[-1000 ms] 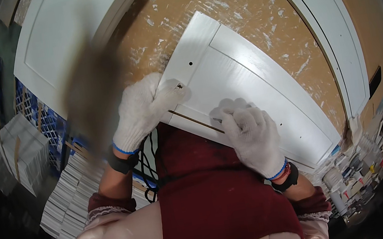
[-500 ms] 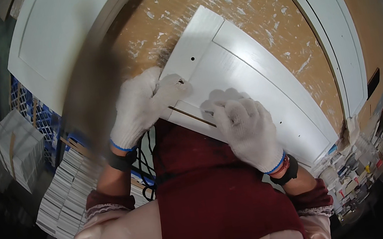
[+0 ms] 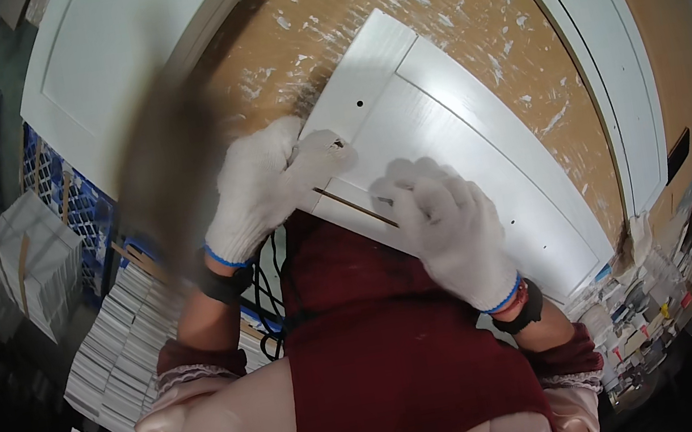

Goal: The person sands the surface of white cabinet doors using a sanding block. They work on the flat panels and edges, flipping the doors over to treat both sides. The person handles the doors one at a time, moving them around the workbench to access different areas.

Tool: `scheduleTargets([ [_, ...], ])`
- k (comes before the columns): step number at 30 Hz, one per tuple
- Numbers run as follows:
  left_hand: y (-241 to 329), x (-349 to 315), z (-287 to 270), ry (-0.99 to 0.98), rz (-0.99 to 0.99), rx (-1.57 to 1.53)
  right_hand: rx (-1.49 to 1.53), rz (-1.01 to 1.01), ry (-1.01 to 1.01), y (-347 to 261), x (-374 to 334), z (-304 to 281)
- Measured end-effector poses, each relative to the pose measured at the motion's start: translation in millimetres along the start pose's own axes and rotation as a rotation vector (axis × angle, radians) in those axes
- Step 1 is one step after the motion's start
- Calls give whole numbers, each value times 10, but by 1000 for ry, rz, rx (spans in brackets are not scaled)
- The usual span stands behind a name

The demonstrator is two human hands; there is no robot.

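A white panel (image 3: 450,127), framed like a cabinet door, lies before me with small dark holes and a narrow dark slot (image 3: 355,207) along its near edge. My left hand (image 3: 268,179), in a white knit glove, grips the panel's left edge, its thumb laid over the top face; the glove's thumb has a small hole. Over the near edge, beside the slot's right end, my gloved right hand (image 3: 452,226) is closed, fingers curled. A small greyish tip (image 3: 384,201) shows at its fingertips, too small to name.
Brown paint-flecked board (image 3: 458,8) lies under the panel. Another white panel (image 3: 118,35) stands at the far left, a long slotted one (image 3: 590,42) at the right. White strips (image 3: 117,343) are stacked at lower left. Clutter (image 3: 650,304) fills the lower right. A dark blur covers part of the left.
The right hand's curled fingers have loosened and lifted slightly. The left hand keeps its grip on the panel, and the whole view has shifted a little.
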State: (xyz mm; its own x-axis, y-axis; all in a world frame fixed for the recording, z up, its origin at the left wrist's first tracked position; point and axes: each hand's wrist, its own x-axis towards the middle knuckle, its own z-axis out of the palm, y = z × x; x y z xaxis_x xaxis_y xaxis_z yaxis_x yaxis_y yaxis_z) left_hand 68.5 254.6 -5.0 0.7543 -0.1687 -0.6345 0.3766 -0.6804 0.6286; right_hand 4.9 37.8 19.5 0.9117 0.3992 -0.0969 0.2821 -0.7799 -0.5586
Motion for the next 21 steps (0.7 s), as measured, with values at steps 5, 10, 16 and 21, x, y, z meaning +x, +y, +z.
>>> scheduleTargets([
  [5, 182, -59, -60, -6, -88, -32, -72, 85, -140, 99, -256, -89],
  [10, 89, -120, 93, 178, 52, -199, -30, -36, -9, 103, -85, -99],
  [16, 121, -124, 16, 477, 466, 346, -32, -195, -73, 271, 343, -101],
  [21, 207, -194, -238, 304, 257, 169, 106, -132, -227, 321, 665, -209],
])
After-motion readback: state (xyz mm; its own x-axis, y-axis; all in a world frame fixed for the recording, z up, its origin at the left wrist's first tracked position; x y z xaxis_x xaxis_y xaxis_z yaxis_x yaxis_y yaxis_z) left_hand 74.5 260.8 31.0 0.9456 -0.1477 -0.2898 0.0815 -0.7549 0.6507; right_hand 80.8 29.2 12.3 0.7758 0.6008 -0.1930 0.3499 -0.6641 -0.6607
